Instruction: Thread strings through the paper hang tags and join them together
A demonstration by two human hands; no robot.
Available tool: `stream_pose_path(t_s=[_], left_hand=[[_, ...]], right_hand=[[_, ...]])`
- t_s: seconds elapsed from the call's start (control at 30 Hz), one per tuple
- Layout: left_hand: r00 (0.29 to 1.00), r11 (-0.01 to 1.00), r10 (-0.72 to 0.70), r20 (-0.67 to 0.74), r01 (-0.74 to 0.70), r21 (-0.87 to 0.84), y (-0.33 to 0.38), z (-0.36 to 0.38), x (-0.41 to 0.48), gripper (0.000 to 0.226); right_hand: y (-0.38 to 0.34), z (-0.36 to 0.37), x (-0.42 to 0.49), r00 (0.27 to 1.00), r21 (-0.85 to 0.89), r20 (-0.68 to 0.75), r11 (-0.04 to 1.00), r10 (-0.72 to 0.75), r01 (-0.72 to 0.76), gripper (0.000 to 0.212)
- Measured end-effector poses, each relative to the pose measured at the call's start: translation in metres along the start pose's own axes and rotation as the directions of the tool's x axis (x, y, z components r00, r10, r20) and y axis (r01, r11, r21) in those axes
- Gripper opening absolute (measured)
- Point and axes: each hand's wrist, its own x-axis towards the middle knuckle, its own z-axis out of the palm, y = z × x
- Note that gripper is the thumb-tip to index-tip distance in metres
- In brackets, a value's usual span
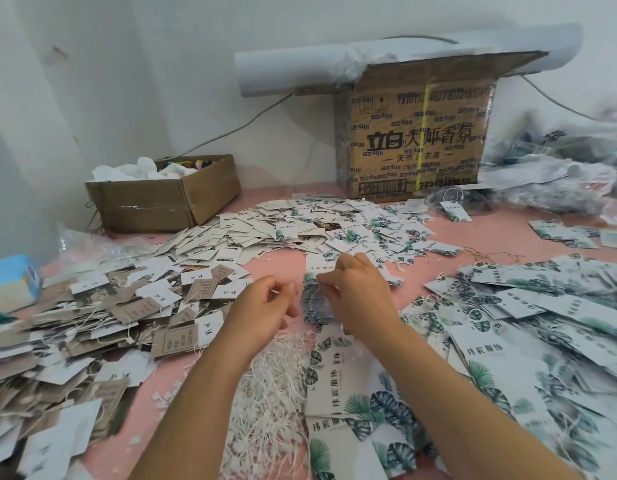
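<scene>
My right hand [355,289] pinches a white hang tag with green leaf print [319,268] at the middle of the pink table, above a small stack of leaf-print tags [315,306]. My left hand [265,303] is just left of it, with thumb and forefinger pinching a thin white string [276,292]. The string's end near the tag is too fine to follow. A heap of loose white strings [269,386] lies below my forearms.
Brown and white tags [92,323] cover the left side; leaf-print tags [542,323] cover the right. A mixed pile [300,223] lies beyond my hands. A small open carton [168,199] and a big printed carton [418,133] stand at the back. A blue box [13,282] sits far left.
</scene>
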Motion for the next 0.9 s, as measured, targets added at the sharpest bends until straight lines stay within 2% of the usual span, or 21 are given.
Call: stream_pose_path(t_s=[0.07, 0.13, 0.2, 0.27, 0.33, 0.37, 0.43, 0.5, 0.53, 0.6, 0.7, 0.9], left_hand=[[0.997, 0.994, -0.076, -0.032, 0.073, -0.086, -0.001, 0.0, 0.0, 0.032], [0.985, 0.961, -0.172, -0.031, 0.161, -0.223, -0.001, -0.001, 0.001, 0.043], [0.97, 0.904, -0.241, -0.017, 0.217, -0.368, -0.002, -0.004, 0.002, 0.038], [0.965, 0.869, -0.261, -0.039, 0.217, -0.445, -0.003, -0.007, 0.003, 0.022], [0.961, 0.878, -0.264, -0.084, 0.204, -0.434, -0.006, -0.01, 0.004, 0.014], [0.959, 0.881, -0.267, -0.096, 0.203, -0.428, -0.008, -0.01, 0.004, 0.013], [0.957, 0.868, -0.276, -0.084, 0.211, -0.449, -0.008, -0.011, 0.005, 0.012], [0.957, 0.845, -0.283, -0.057, 0.221, -0.487, -0.006, -0.01, 0.005, 0.01], [0.958, 0.841, -0.282, -0.05, 0.222, -0.494, -0.005, -0.009, 0.006, 0.009], [0.96, 0.844, -0.277, -0.044, 0.221, -0.489, -0.003, -0.008, 0.005, 0.008], [0.962, 0.853, -0.27, -0.043, 0.219, -0.474, -0.002, -0.008, 0.004, 0.01], [0.969, 0.881, -0.246, -0.017, 0.217, -0.421, 0.001, -0.006, 0.001, 0.011]], right_hand=[[-0.002, -0.007, 0.002, 0.976, 0.137, -0.179, 0.98, -0.121, 0.146, 0.006], [-0.006, -0.01, 0.002, 0.935, 0.21, -0.251, 0.929, -0.249, 0.304, 0.006], [-0.01, -0.013, 0.004, 0.913, 0.25, -0.226, 0.886, -0.34, 0.391, 0.004], [-0.009, -0.013, 0.003, 0.925, 0.333, -0.127, 0.863, -0.358, 0.38, 0.01], [-0.008, -0.012, 0.002, 0.966, 0.418, 0.049, 0.884, -0.254, 0.211, 0.022], [-0.004, -0.011, 0.003, 0.982, 0.374, 0.118, 0.923, -0.147, 0.093, 0.026], [0.013, -0.006, 0.003, 0.977, 0.08, 0.168, 0.986, 0.131, -0.146, 0.03], [0.029, -0.004, 0.001, 0.898, -0.195, 0.216, 0.918, 0.383, -0.345, 0.034], [0.036, -0.002, -0.001, 0.849, -0.274, 0.256, 0.877, 0.463, -0.395, 0.039], [0.045, 0.004, -0.006, 0.764, -0.346, 0.342, 0.829, 0.547, -0.439, 0.049], [0.05, 0.012, -0.008, 0.68, -0.336, 0.424, 0.801, 0.598, -0.495, 0.064], [0.058, 0.01, -0.007, 0.648, -0.186, 0.436, 0.767, 0.625, -0.614, 0.05]])
